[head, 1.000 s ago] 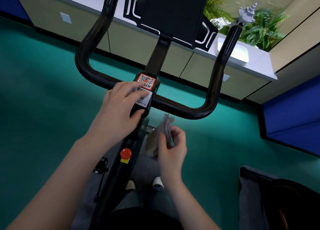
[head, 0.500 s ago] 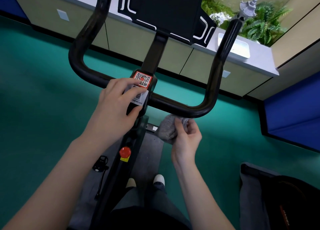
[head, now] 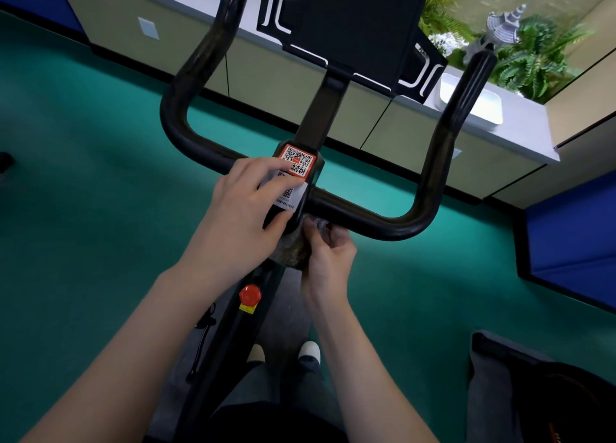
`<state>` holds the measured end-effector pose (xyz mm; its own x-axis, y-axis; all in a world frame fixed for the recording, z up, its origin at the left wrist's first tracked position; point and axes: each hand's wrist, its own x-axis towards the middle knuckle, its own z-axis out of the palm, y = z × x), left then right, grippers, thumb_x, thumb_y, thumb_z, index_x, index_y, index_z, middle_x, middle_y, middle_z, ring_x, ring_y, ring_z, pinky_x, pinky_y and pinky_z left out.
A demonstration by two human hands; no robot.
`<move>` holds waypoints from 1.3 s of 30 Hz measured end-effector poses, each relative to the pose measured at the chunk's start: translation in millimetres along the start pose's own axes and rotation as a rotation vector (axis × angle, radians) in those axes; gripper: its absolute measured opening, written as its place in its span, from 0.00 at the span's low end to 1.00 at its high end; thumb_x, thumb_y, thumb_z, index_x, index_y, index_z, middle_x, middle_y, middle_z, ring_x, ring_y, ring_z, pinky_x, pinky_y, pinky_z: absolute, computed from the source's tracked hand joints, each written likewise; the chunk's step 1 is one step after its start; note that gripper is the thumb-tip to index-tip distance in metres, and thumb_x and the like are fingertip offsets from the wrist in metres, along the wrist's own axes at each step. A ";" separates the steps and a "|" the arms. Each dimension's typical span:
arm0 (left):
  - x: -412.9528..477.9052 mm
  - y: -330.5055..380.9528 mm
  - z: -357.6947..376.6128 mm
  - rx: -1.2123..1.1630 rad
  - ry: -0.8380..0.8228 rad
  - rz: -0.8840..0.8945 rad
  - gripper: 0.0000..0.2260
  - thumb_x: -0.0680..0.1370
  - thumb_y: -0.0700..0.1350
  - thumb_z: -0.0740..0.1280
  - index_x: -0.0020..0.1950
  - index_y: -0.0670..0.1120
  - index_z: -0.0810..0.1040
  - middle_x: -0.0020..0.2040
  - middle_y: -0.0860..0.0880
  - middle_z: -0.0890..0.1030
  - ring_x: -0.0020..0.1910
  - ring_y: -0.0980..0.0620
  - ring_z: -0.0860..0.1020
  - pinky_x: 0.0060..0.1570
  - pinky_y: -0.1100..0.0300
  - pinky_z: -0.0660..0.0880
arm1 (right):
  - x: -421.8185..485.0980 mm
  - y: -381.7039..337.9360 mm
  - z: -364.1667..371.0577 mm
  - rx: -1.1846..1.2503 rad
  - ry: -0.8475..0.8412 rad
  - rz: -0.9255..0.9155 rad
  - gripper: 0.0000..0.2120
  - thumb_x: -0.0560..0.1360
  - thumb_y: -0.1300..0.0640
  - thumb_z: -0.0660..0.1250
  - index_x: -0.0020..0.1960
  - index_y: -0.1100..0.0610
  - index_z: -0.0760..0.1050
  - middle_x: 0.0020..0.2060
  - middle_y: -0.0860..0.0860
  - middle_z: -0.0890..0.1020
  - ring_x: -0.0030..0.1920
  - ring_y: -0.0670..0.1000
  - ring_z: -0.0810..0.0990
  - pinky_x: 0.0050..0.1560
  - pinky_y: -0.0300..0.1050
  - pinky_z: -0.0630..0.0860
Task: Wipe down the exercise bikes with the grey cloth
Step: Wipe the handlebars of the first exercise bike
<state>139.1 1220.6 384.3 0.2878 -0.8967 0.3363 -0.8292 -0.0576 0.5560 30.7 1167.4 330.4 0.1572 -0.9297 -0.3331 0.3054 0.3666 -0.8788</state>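
Note:
A black exercise bike's U-shaped handlebar (head: 393, 221) fills the middle of the view, with a dark tablet holder (head: 353, 26) above it. My left hand (head: 246, 219) grips the centre clamp, its fingers lying over the QR-code stickers (head: 296, 161). My right hand (head: 328, 262) holds the bunched grey cloth (head: 293, 247) pressed up against the underside of the bar, just right of the stem. Part of the cloth is hidden behind both hands. A red knob (head: 250, 295) sits lower on the frame.
Teal floor (head: 83, 192) surrounds the bike. Beige cabinets (head: 260, 62) with a grey top run along the back, carrying a white tray (head: 473, 104), ferns and a small pagoda ornament (head: 503, 26). Blue panels (head: 573, 229) stand at right. Another dark machine (head: 550, 392) sits at bottom right.
My right hand carried the cloth up from below the bar and then left, to the underside of the handlebar by the stem. My left hand stayed on the clamp.

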 end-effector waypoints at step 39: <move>17.2 13.0 26.1 0.086 0.072 -0.072 0.30 0.65 0.50 0.77 0.63 0.44 0.73 0.62 0.49 0.72 0.63 0.49 0.66 0.61 0.53 0.61 | 28.1 -126.2 10.1 -1.565 -0.262 -0.401 0.07 0.71 0.61 0.64 0.43 0.59 0.82 0.35 0.56 0.82 0.40 0.55 0.78 0.36 0.39 0.66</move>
<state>120.8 1193.0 377.4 0.3792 -0.8551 0.3535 -0.8422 -0.1608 0.5146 6.1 1095.3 435.4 0.5023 -0.8598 -0.0916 -0.8047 -0.4260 -0.4135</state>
